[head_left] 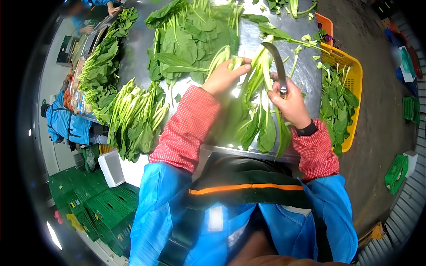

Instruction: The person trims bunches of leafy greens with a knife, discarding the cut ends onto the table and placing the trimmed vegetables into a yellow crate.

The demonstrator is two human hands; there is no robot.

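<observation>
My right hand is closed around the handle of a small sickle, its curved dark blade pointing up and to the left. Against that hand rests a bunch of leafy greens, pale stem ends up and leaves hanging toward the table's near edge. My left hand, just left of this bunch, has its fingers curled around pale green stalks. Part of its grip is hidden. Beyond it a broad heap of leafy greens lies on the metal table.
Bundled greens line the table's left side. A yellow crate of loose leaves stands at the right edge, with an orange crate behind. Trimmed bits are scattered near the sickle. Green crates and a person in blue are at left.
</observation>
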